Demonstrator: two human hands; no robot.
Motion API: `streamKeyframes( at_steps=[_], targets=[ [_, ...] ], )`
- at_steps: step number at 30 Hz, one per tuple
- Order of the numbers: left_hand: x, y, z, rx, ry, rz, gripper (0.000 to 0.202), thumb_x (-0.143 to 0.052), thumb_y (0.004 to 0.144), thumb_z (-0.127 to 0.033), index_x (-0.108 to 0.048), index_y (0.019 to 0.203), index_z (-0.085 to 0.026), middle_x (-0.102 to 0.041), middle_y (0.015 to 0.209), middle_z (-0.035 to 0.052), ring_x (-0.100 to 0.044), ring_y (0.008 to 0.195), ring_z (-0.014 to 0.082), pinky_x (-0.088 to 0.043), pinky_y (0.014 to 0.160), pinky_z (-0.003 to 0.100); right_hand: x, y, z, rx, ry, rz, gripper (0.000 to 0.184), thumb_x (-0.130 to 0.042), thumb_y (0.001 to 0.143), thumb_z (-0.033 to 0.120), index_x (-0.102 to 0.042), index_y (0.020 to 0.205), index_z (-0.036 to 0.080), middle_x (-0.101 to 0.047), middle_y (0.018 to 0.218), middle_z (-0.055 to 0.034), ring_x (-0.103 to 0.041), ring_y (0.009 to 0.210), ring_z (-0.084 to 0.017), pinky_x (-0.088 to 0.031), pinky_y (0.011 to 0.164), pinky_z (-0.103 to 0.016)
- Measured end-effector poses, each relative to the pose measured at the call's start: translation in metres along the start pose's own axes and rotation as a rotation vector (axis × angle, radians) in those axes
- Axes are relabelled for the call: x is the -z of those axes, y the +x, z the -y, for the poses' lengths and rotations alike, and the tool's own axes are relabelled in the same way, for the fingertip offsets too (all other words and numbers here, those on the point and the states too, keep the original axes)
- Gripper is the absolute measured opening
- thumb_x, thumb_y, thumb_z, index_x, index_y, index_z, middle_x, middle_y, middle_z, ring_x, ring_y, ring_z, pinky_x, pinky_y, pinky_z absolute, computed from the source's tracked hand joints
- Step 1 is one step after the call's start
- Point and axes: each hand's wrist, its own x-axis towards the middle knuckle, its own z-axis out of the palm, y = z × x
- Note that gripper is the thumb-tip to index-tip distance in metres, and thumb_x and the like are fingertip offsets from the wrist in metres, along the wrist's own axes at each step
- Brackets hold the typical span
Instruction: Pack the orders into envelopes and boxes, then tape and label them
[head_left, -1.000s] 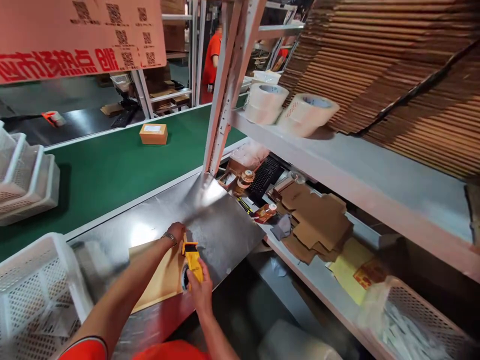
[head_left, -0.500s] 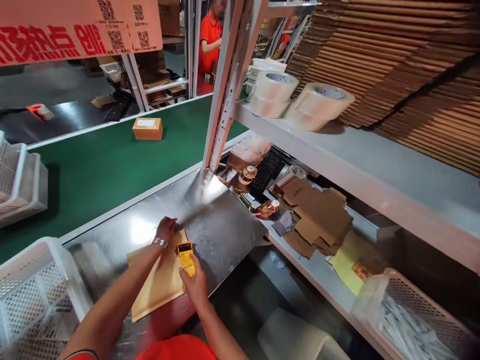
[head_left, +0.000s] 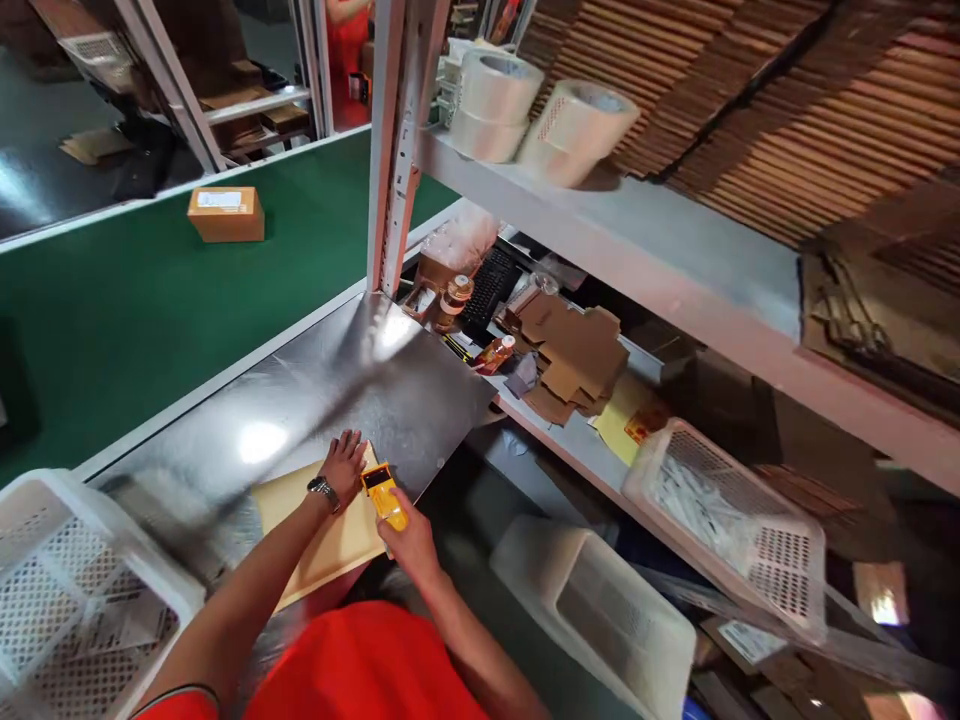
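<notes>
The left hand [head_left: 343, 468] lies spread flat on the tan mailer [head_left: 330, 548]; just beside it the right hand [head_left: 411, 545] clasps a yellow tool [head_left: 381, 488], its lower end hidden under the fingers.

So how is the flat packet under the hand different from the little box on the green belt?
The packet lies flat and thin on the metal table; the box is a chunky block on the green belt. The left hand presses on the packet and the right hand holds a yellow tool at its edge; nothing touches the box. The box has a white label on top; the packet shows none. Both are brownish.
</notes>
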Motion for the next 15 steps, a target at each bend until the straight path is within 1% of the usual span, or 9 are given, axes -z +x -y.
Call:
streamKeyframes(
  at_steps=[3,5,7,9,13,15],
  targets=[
    [-0.006,-0.009,-0.010,0.009,0.013,-0.010,0.063,-0.036,0.109,-0.027,-0.048,0.168,-0.008,-0.033,0.183,0.0207,-0.019,0.173,0.0431,-0.024,0.137,0.065,0.001,-0.009,0.006,-0.020,-0.008,0.010,0.061,-0.072,0.079,0.035,-0.076,0.138,0.021,-0.086,0.095,-0.0037,-0.079,0.080,-0.025,-0.066,0.076,-0.035],
    [-0.007,-0.012,-0.011,0.009,0.012,-0.027,0.063,-0.033,0.110,-0.029,-0.049,0.167,-0.009,-0.034,0.183,0.0200,-0.019,0.173,0.0429,-0.024,0.138,0.065,0.003,-0.016,0.011,-0.029,-0.012,0.011,0.063,-0.072,0.080,0.035,-0.075,0.141,0.020,-0.085,0.092,-0.0033,-0.078,0.078,-0.025,-0.064,0.071,-0.033],
    [-0.006,-0.012,-0.010,0.006,0.008,-0.043,0.061,-0.034,0.111,-0.031,-0.052,0.166,-0.011,-0.036,0.182,0.0191,-0.021,0.172,0.0424,-0.024,0.138,0.065,0.009,-0.030,0.012,-0.032,-0.046,0.004,0.064,-0.072,0.078,0.035,-0.075,0.140,0.019,-0.085,0.090,-0.0036,-0.078,0.079,-0.025,-0.063,0.070,-0.033],
    [-0.006,-0.012,-0.008,0.005,0.003,-0.049,0.060,-0.036,0.111,-0.030,-0.053,0.165,-0.012,-0.037,0.182,0.0194,-0.023,0.172,0.0419,-0.024,0.138,0.065,0.022,-0.055,0.003,-0.044,-0.108,-0.001,0.063,-0.073,0.077,0.034,-0.078,0.138,0.020,-0.085,0.090,-0.0042,-0.079,0.080,-0.027,-0.062,0.071,-0.033],
    [-0.008,-0.012,-0.006,-0.003,-0.014,-0.058,0.059,-0.035,0.112,-0.028,-0.051,0.166,-0.010,-0.035,0.182,0.0207,-0.021,0.172,0.0409,-0.021,0.138,0.064,0.059,-0.121,-0.032,-0.122,-0.222,0.019,0.060,-0.073,0.075,0.033,-0.082,0.133,0.027,-0.086,0.086,-0.0036,-0.080,0.075,-0.028,-0.060,0.067,-0.035],
    [-0.010,-0.013,-0.006,-0.008,-0.024,-0.061,0.059,-0.035,0.113,-0.029,-0.051,0.166,-0.010,-0.036,0.182,0.0207,-0.020,0.173,0.0409,-0.021,0.139,0.063,0.070,-0.142,-0.044,-0.169,-0.262,0.033,0.061,-0.073,0.073,0.032,-0.083,0.133,0.029,-0.086,0.084,-0.0031,-0.080,0.073,-0.029,-0.058,0.066,-0.036]
  ],
)
